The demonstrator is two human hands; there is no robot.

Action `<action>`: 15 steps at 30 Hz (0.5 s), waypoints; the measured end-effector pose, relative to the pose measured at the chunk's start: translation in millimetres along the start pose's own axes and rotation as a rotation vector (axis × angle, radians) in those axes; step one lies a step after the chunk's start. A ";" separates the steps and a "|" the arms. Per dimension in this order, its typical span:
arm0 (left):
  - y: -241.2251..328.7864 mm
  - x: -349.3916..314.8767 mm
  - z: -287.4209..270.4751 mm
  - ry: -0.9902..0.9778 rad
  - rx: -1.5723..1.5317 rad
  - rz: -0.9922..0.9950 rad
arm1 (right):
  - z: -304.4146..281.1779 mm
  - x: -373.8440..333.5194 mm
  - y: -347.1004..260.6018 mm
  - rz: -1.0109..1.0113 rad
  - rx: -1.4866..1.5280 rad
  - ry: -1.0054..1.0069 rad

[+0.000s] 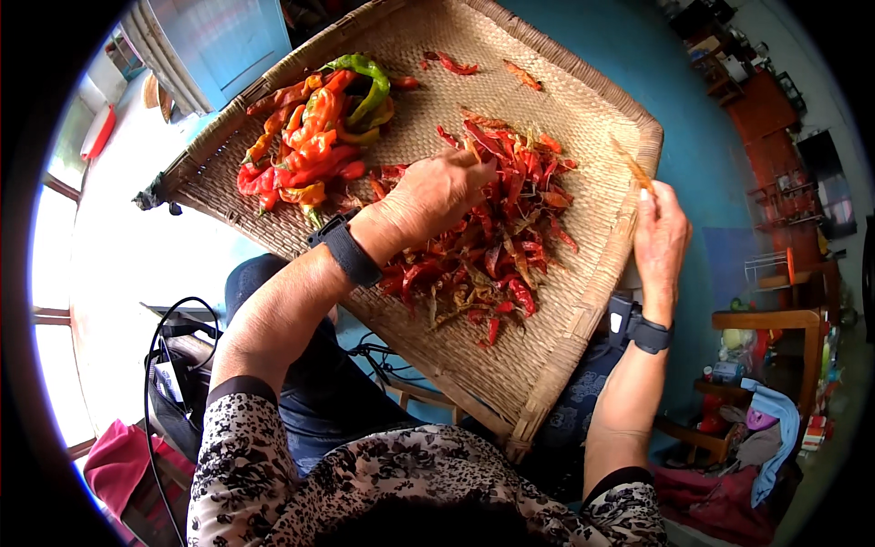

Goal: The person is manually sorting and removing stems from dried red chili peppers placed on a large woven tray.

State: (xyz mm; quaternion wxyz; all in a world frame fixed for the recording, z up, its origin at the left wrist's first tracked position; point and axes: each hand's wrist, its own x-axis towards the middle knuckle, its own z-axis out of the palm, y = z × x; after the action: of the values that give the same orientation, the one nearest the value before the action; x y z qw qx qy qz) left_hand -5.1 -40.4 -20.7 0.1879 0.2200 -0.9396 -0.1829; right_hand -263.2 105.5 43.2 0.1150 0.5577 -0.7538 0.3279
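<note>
Red dried chillies [512,214] lie heaped on a woven tray [574,100] as I watch through the head camera, the left hand [442,190] bent over them, fingers curled; whether they grip anything, I cannot tell. By the tray's right rim, the right hand [663,232] pinches a slender orange-brown chilli [633,166], thumb closed against fingers. Larger peppers [314,137], red, orange and green, sit left of the heap.
</note>
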 end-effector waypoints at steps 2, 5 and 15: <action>-2.8 -3.9 6.8 0.016 0.082 0.093 | -11.7 -0.1 25.6 0.068 -0.136 -0.003; -2.1 -4.8 14.8 0.026 0.224 0.180 | -27.4 -10.4 61.6 0.169 -0.409 -0.170; -0.5 3.0 -1.8 0.160 0.019 0.082 | -12.5 -7.6 43.6 0.044 0.040 -0.021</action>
State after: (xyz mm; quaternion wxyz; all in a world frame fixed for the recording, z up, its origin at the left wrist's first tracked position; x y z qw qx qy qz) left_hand -6.6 -42.8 -18.5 0.2677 0.1969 -0.9315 -0.1479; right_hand -302.8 126.2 32.6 0.0888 0.5464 -0.7605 0.3395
